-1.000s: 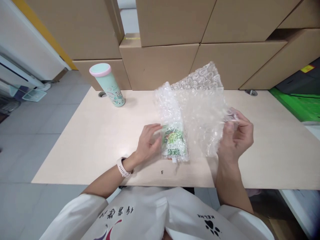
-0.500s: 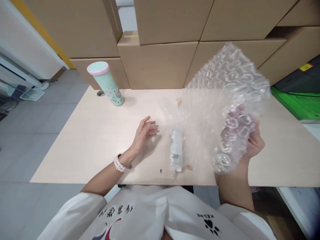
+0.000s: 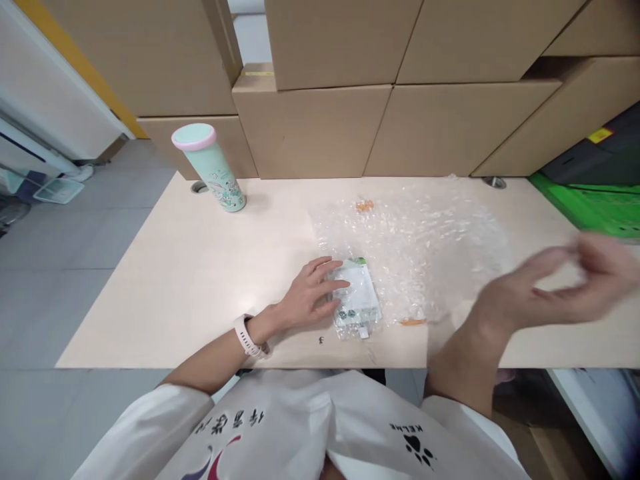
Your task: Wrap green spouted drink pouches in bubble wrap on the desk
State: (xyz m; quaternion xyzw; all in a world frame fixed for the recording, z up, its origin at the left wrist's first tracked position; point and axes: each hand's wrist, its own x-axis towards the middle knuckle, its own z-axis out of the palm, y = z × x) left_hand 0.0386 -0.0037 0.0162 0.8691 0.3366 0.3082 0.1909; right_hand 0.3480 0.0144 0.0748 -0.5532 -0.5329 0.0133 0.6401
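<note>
A small flat white-and-green package [image 3: 361,287] lies at the near part of the table under clear plastic bubble wrap. My left hand [image 3: 315,293] rests on its left side with the fingers spread and touching the wrapped surface. The bubble wrap sheet [image 3: 425,233] stretches out to the right and back across the tabletop. Off to the right, my right hand [image 3: 565,287] is raised over the table, apart from the sheet. Its fingers curve toward the thumb, leaving a gap, but motion blurs them; nothing can be made out in them.
A mint-green tumbler [image 3: 213,170] with a pink rim stands at the table's back left. Cardboard boxes [image 3: 315,130] form a wall along the back edge. Beside the table's right end are a green crate [image 3: 600,207] and a dark case [image 3: 600,157].
The bubble wrap held up in my right hand now lies on the table, and that hand has swung right. My left hand has come down onto the package, which now shows its broad face.
</note>
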